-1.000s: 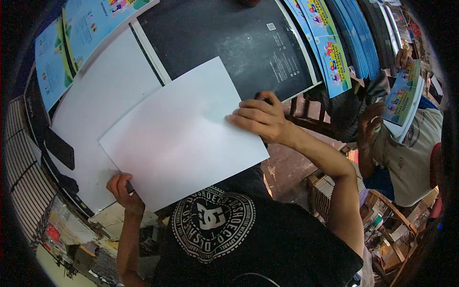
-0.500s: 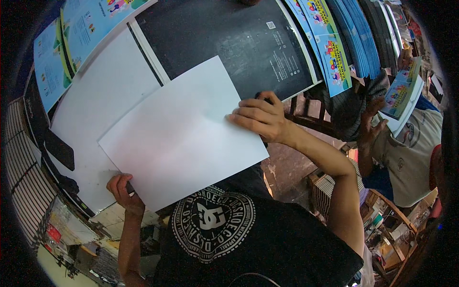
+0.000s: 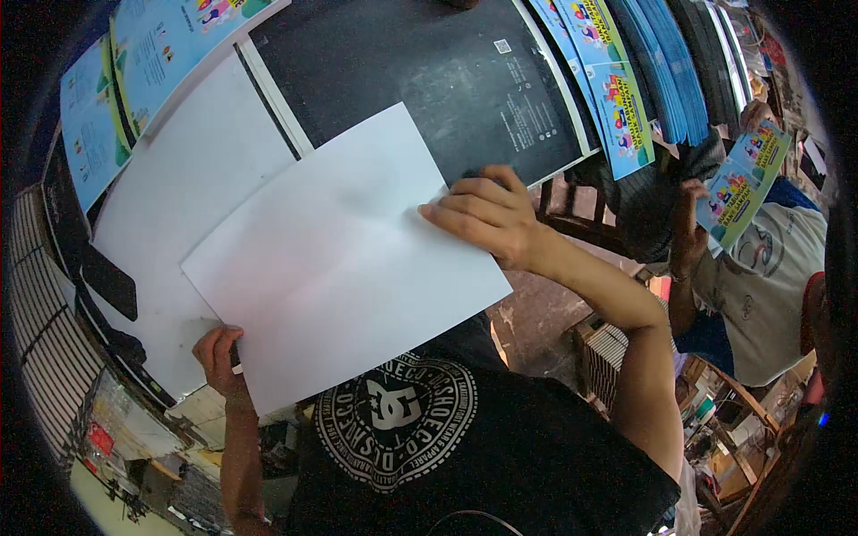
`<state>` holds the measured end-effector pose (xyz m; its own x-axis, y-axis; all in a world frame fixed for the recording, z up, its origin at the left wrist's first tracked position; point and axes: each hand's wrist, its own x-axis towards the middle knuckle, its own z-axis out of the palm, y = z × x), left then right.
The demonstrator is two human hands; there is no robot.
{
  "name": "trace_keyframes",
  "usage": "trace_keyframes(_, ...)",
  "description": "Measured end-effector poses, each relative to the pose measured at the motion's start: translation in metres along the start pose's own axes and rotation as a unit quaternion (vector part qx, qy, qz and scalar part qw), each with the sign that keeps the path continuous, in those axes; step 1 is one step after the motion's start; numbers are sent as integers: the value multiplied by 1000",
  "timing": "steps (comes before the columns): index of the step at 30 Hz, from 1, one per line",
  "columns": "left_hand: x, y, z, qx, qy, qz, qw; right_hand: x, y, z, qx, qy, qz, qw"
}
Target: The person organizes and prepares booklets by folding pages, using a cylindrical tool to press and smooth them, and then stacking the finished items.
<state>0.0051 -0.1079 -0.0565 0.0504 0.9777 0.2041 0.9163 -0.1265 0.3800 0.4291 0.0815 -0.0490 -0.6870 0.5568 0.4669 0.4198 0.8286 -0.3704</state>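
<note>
A large blank white sheet of paper [image 3: 340, 259] is held at a slant in front of my body. My right hand [image 3: 492, 219] grips its right edge, with the fingers bent over the upper face. At the lower left edge, my left hand [image 3: 221, 362] is closed with curled fingertips on the sheet's margin; its thumb side is partly hidden. The sheet's lower part overhangs my black printed shirt [image 3: 393, 420]. Beneath its upper part show a white board or sheet [image 3: 192, 152] and a dark glossy panel [image 3: 384, 71] with pale edges.
Blue printed covers [image 3: 192, 54] lie at the far left. More printed covers [image 3: 617, 107] and a thick blue stack [image 3: 666, 71] stand at the far right. A dark phone-like slab [image 3: 109, 284] rests at the left edge. On the right, a co-worker [image 3: 769, 277] holds a printed cover [image 3: 744, 183].
The sheet's lower left corner has swung slightly left and down, and its right corner has shifted a little right. The co-worker's printed cover has turned to face me more fully.
</note>
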Motion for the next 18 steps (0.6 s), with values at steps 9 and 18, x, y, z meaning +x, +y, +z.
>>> trace_keyframes(9, 29, 14, -20, -89, -76, -124, 985, 12, -4, -17, 55, -74, 95, 991)
trace_keyframes(18, 54, 8, -27, -131, -141, -141, 971, 31, -4, -24, 150, -160, 243, 945)
